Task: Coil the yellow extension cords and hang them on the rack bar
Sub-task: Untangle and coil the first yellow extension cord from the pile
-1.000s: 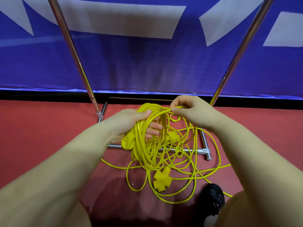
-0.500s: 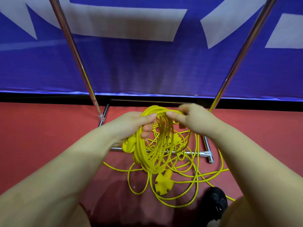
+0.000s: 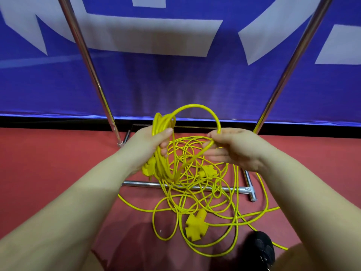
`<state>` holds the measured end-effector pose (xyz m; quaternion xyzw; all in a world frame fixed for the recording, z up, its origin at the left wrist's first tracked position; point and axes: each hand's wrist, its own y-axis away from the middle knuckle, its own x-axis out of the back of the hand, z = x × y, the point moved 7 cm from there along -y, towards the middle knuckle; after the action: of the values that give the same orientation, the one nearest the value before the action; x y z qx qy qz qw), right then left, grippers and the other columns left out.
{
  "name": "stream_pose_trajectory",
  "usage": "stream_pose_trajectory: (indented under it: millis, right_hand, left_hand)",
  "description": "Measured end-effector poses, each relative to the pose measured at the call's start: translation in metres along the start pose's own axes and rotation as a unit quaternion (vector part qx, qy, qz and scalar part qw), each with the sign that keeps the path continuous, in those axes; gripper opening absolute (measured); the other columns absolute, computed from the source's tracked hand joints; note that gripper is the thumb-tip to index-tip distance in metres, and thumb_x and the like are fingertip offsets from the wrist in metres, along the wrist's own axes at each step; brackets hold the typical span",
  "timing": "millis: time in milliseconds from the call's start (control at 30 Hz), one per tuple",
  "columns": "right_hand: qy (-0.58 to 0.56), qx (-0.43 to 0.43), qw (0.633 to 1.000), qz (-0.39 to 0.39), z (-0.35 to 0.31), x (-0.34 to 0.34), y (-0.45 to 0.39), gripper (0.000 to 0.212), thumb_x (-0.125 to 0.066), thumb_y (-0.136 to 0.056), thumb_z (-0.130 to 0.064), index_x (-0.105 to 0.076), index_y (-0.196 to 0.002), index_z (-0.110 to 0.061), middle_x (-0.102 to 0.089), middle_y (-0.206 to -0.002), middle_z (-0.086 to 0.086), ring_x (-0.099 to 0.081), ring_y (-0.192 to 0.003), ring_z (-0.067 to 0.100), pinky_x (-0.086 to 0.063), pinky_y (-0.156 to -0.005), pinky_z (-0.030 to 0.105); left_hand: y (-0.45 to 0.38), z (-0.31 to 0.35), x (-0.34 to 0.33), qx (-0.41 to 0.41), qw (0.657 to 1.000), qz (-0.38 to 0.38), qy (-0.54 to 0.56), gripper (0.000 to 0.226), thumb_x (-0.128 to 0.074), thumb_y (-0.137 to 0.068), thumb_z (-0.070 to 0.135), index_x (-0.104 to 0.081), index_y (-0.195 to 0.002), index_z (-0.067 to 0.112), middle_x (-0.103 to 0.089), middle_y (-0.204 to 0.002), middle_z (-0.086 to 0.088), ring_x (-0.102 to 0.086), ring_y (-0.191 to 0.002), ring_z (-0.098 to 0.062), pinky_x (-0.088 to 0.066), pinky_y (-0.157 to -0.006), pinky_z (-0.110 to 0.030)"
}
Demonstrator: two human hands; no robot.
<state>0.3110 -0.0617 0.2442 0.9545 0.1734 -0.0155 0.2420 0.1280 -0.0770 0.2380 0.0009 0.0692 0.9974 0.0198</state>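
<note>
My left hand (image 3: 150,142) grips a bundle of coiled yellow cord (image 3: 162,145), several loops hanging down from my fist with a yellow plug (image 3: 147,169) beside them. A single strand arches up from that bundle and over to my right hand (image 3: 233,146), which pinches it between thumb and fingers. Below my hands the loose cord (image 3: 207,208) lies tangled on the red floor, with a yellow multi-outlet socket (image 3: 195,224) near the front and another plug (image 3: 208,171) in the tangle. The rack's top bar is out of view.
Two chrome rack uprights, left (image 3: 91,75) and right (image 3: 289,69), slant up from a chrome base bar (image 3: 230,189) on the floor under the tangle. A blue banner (image 3: 175,81) stands behind. A black shoe (image 3: 259,245) shows at the bottom right.
Both hands have lifted and moved apart. A fresh loop of cord now arches between them above the bundle, and more strands have come up off the floor pile.
</note>
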Motion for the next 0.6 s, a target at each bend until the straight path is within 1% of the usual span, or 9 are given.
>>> stream_pose_trajectory:
  millis: [100, 167, 200, 267, 367, 433, 500, 567, 600]
  right_hand:
    - [-0.168, -0.020, 0.986, 0.005, -0.007, -0.004, 0.005, 0.018, -0.045, -0.096, -0.013, -0.056, -0.083, -0.011, -0.071, -0.064, 0.005, -0.070, -0.056, 0.015, -0.057, -0.052, 0.023]
    - [-0.235, -0.028, 0.971, 0.017, -0.009, -0.005, 0.006, 0.019, -0.045, -0.096, -0.011, -0.055, -0.080, -0.009, -0.071, -0.063, 0.008, -0.069, -0.054, 0.016, -0.056, -0.049, 0.024]
    - [-0.255, -0.033, 0.966, 0.021, -0.009, -0.005, 0.007, 0.020, -0.045, -0.096, -0.011, -0.055, -0.079, -0.009, -0.070, -0.061, 0.009, -0.069, -0.053, 0.016, -0.056, -0.048, 0.024]
    - [-0.257, -0.034, 0.965, 0.028, -0.008, -0.003, 0.005, 0.020, -0.045, -0.096, -0.012, -0.055, -0.079, -0.010, -0.069, -0.058, 0.006, -0.068, -0.051, 0.014, -0.055, -0.046, 0.022]
    - [-0.139, 0.004, 0.987, 0.076, -0.010, 0.006, 0.002, 0.019, -0.047, -0.097, -0.020, -0.057, -0.082, -0.014, -0.067, -0.054, -0.004, -0.065, -0.047, 0.007, -0.054, -0.046, 0.018]
    - [-0.044, 0.041, 0.992, 0.111, -0.013, 0.011, 0.001, 0.014, -0.048, -0.097, -0.021, -0.057, -0.090, -0.012, -0.067, -0.057, -0.004, -0.063, -0.044, 0.005, -0.052, -0.046, 0.017]
    - [-0.032, 0.048, 0.993, 0.104, -0.011, 0.007, -0.001, 0.013, -0.049, -0.096, -0.019, -0.057, -0.093, -0.010, -0.067, -0.063, -0.001, -0.064, -0.046, 0.007, -0.053, -0.048, 0.019]
    - [-0.130, 0.017, 0.990, 0.057, -0.007, -0.003, -0.001, 0.014, -0.047, -0.097, -0.015, -0.057, -0.087, -0.010, -0.070, -0.062, 0.001, -0.068, -0.052, 0.012, -0.056, -0.050, 0.021]
    - [-0.198, 0.004, 0.980, 0.033, -0.008, -0.009, -0.001, 0.016, -0.045, -0.097, -0.013, -0.056, -0.085, -0.009, -0.070, -0.062, 0.004, -0.069, -0.054, 0.015, -0.057, -0.050, 0.023]
  left_hand:
    - [0.002, -0.006, -0.010, 0.019, 0.999, -0.013, -0.045, 0.018, -0.045, -0.097, 0.020, -0.052, -0.083, 0.011, -0.064, -0.058, 0.003, -0.064, -0.054, -0.011, -0.054, -0.060, -0.025]
    - [0.000, -0.010, -0.017, 0.021, 0.999, -0.024, -0.039, 0.012, -0.043, -0.098, 0.019, -0.053, -0.096, 0.013, -0.071, -0.071, 0.002, -0.069, -0.065, -0.007, -0.055, -0.069, -0.021]
    - [0.000, -0.010, -0.019, 0.017, 0.999, -0.026, -0.034, 0.011, -0.042, -0.098, 0.018, -0.052, -0.096, 0.014, -0.071, -0.072, 0.002, -0.069, -0.065, -0.006, -0.054, -0.068, -0.021]
    - [0.000, -0.008, -0.019, 0.005, 0.999, -0.011, -0.032, 0.012, -0.043, -0.098, 0.017, -0.051, -0.090, 0.016, -0.070, -0.064, 0.003, -0.066, -0.057, -0.006, -0.052, -0.060, -0.019]
    - [0.001, -0.001, -0.013, -0.018, 0.998, 0.033, -0.041, 0.014, -0.044, -0.097, 0.018, -0.052, -0.086, 0.016, -0.068, -0.062, 0.004, -0.059, -0.051, -0.003, -0.050, -0.052, -0.020]
    - [0.000, 0.001, -0.008, -0.028, 0.997, 0.056, -0.034, 0.015, -0.044, -0.098, 0.018, -0.054, -0.087, 0.018, -0.069, -0.070, 0.004, -0.061, -0.057, -0.003, -0.052, -0.062, -0.025]
    - [-0.002, -0.001, -0.005, -0.028, 0.998, 0.059, -0.014, 0.012, -0.044, -0.098, 0.018, -0.055, -0.096, 0.018, -0.071, -0.088, -0.003, -0.068, -0.080, -0.011, -0.053, -0.083, -0.035]
    - [-0.001, -0.002, -0.008, -0.018, 0.999, 0.044, -0.021, 0.015, -0.046, -0.098, 0.021, -0.055, -0.109, 0.016, -0.069, -0.106, -0.010, -0.066, -0.101, -0.026, -0.048, -0.096, -0.046]
    - [0.000, -0.003, -0.010, -0.016, 0.999, 0.029, -0.039, 0.018, -0.048, -0.097, 0.025, -0.056, -0.110, 0.016, -0.068, -0.110, -0.012, -0.064, -0.104, -0.030, -0.047, -0.097, -0.049]
